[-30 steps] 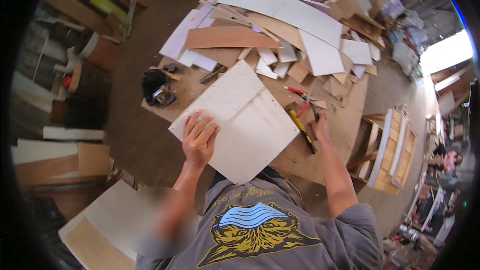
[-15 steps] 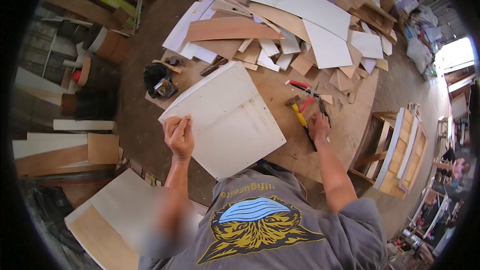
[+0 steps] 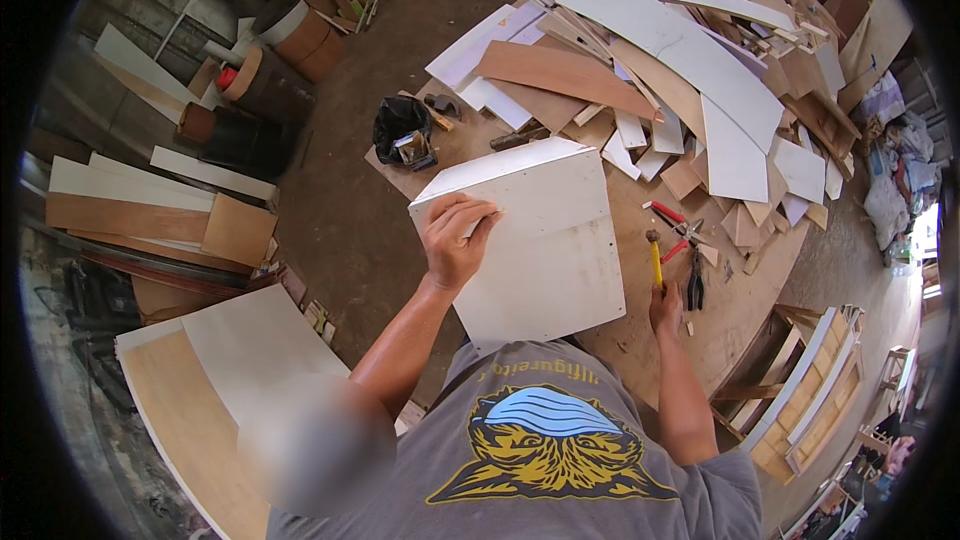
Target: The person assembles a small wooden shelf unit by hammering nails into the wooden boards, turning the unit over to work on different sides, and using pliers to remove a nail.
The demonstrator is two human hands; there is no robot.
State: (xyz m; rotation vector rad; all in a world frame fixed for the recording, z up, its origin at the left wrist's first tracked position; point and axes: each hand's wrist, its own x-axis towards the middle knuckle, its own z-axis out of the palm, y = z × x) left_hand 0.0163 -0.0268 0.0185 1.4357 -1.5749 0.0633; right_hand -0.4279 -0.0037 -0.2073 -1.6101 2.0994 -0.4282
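Observation:
A white board piece with a raised side edge (image 3: 540, 250) lies at the front of the wooden worktable (image 3: 745, 325). Over its left part is my left hand (image 3: 457, 240), thumb and fingers pinched together; whatever sits between the fingertips is too small to make out. To the right of the board, my right hand (image 3: 665, 308) is closed round the lower handle of a hammer (image 3: 656, 258), its head pointing away from me. Just beyond the hammer are red-handled pliers (image 3: 683, 228), and black-handled pliers (image 3: 695, 285) lie to its right.
A heap of white and brown board offcuts (image 3: 700, 90) covers the table's far side. At its left corner stand a black bag-lined container (image 3: 402, 130) and a dark tool (image 3: 440, 105). Stacked panels (image 3: 270, 340) lean at my left; a wooden frame (image 3: 805, 390) stands at right.
My right hand has shifted from beside the black-handled pliers onto the hammer's handle. My left hand has moved inward over the board, still pinched. The whole view has swung left.

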